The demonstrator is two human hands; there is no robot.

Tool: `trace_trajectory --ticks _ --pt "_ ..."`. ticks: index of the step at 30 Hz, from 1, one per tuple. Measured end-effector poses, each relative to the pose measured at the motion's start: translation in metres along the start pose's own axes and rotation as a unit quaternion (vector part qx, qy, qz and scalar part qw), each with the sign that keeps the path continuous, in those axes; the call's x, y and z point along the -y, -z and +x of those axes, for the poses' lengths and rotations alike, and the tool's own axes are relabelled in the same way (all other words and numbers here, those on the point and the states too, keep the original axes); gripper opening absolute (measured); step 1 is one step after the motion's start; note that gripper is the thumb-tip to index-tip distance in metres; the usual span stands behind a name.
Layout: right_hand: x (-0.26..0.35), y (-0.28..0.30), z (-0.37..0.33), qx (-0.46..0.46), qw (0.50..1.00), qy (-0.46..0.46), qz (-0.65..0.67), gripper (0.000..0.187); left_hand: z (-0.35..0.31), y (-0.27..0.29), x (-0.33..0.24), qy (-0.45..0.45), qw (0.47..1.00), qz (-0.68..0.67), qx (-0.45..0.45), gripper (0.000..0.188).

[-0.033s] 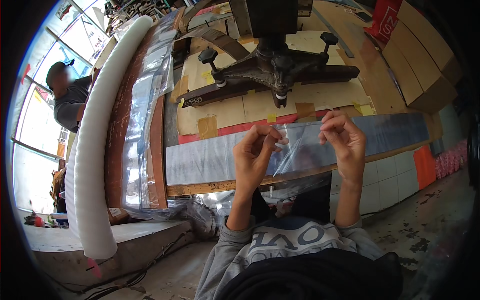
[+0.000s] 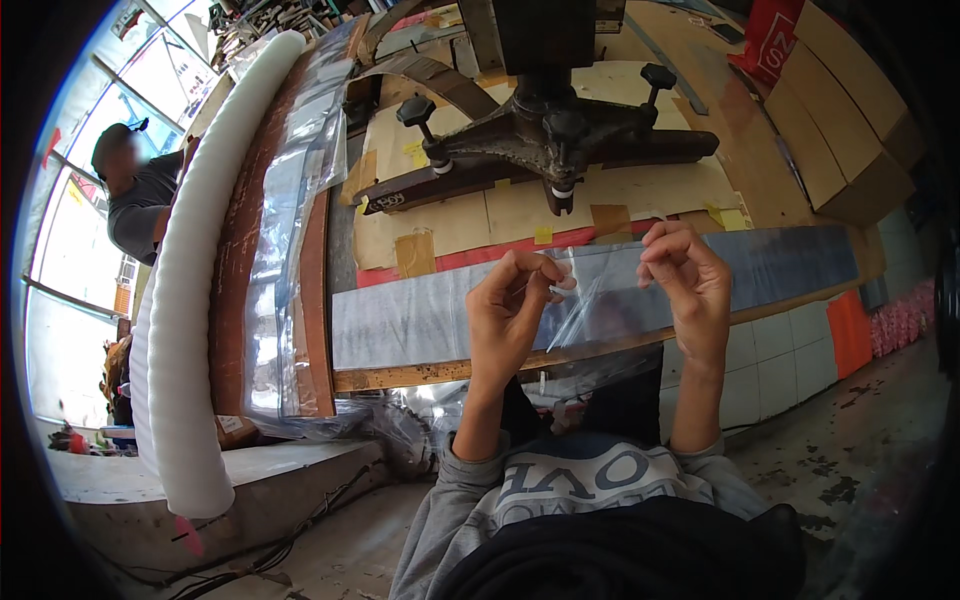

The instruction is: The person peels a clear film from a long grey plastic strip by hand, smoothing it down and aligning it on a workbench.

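Observation:
My left hand (image 2: 510, 305) and my right hand (image 2: 690, 285) are raised over the table's near edge, a short way apart. The fingers of each are curled into a pinch. Between them hangs a thin, clear plastic sheet (image 2: 580, 310), visible mainly by its shiny creases; its outline is hard to make out. The left fingertips meet its creased part. What the right fingertips pinch is too transparent to tell for sure. Below lies a long grey strip (image 2: 400, 325) along the table's front edge.
Beyond my hands stands a dark metal press (image 2: 550, 135) with knobs over a pale board (image 2: 500, 215). A white foam roll (image 2: 190, 300) and stacked clear plastic sleeves (image 2: 280, 290) lie to the left. Cardboard boxes (image 2: 835, 140) sit at right. Another person (image 2: 140, 200) is at far left.

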State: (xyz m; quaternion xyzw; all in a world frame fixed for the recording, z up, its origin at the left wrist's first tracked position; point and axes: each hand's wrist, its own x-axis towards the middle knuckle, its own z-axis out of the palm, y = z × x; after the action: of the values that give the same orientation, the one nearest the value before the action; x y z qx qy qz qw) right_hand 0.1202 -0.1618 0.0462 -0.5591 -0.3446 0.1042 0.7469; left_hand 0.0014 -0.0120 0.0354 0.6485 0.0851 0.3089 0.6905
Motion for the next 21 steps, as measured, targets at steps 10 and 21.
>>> trace_trajectory --ticks 10,21 --pt "0.006 0.003 -0.002 0.02 0.998 -0.065 -0.009 0.021 -0.001 -0.002 -0.007 -0.014 0.999 0.043 -0.014 0.007" --pt "0.012 0.003 -0.004 -0.003 0.997 -0.069 -0.022 0.044 -0.003 -0.004 -0.008 -0.035 0.995 0.069 -0.058 0.014"
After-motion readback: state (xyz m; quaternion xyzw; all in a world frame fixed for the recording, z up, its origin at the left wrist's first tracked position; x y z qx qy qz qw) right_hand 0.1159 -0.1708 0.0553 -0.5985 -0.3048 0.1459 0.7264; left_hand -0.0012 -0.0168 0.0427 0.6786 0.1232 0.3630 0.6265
